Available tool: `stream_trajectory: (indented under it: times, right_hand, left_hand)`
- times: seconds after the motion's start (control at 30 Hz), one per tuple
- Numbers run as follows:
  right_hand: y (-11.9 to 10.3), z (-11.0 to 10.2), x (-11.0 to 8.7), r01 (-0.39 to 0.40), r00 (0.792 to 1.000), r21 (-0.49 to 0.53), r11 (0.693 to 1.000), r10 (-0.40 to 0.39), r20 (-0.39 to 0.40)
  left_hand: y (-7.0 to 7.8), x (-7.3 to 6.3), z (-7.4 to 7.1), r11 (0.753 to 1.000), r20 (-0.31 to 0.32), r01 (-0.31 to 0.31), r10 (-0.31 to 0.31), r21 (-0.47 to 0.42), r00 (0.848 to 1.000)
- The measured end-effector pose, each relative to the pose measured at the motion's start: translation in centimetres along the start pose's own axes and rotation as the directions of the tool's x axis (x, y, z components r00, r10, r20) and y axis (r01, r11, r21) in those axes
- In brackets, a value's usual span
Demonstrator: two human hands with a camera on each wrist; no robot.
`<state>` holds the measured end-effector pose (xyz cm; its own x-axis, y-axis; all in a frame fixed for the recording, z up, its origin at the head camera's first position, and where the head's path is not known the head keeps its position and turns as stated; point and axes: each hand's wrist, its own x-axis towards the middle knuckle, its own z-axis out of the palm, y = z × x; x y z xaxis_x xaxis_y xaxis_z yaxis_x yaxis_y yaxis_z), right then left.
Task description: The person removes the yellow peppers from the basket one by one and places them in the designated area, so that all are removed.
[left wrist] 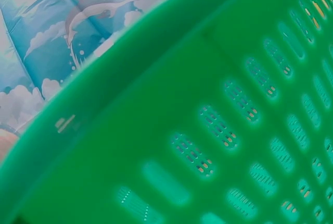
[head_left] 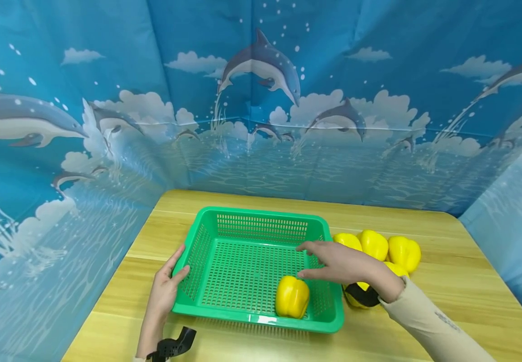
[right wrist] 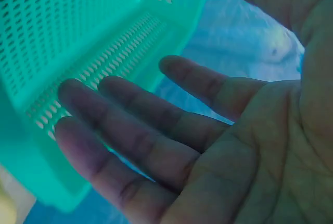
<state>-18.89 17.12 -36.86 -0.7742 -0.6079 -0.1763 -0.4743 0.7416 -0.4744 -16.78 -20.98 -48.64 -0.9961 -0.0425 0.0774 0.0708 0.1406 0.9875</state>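
Note:
A green plastic basket (head_left: 256, 318) with slotted walls stands on the table. My left hand (head_left: 165, 289) holds its left rim, thumb at the edge and fingers along the outside; the left wrist view shows mostly the basket wall (left wrist: 130, 146) up close. One yellow bell pepper (head_left: 292, 297) lies in the basket's front right corner. Over the right rim reaches my right hand (head_left: 340, 262), with fingers spread and nothing in them. The right wrist view shows that palm (right wrist: 260, 146) bare, beside the basket wall (right wrist: 112, 60).
Several more yellow bell peppers (head_left: 404, 254) sit grouped on the wooden table (head_left: 460, 286), just right of the basket. My right forearm partly covers that group. A blue dolphin-print curtain (head_left: 261, 166) hangs behind the table and along its sides.

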Motion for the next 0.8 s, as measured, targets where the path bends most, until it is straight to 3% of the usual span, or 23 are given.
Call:
stream_trajectory:
  times: [0.23,0.43,0.8]
  right_hand:
    - [-1.2,0.8,2.3,-0.002,0.988,-0.061,0.998,0.012,0.151]
    - [-1.8,1.6,3.6,-0.063,0.956,-0.127,0.99,0.096,0.277]
    - [-2.7,3.1,4.8,-0.142,0.918,-0.219,0.965,0.211,0.336]
  left_hand:
    - [0.0,-0.1,0.0,1.0,0.001,-0.016,0.016,0.006,1.0]
    - [0.0,-0.1,-0.1,1.0,-0.004,-0.001,0.002,0.009,1.0]
    - [0.1,-0.1,0.0,1.0,-0.001,-0.012,0.012,0.009,1.0]
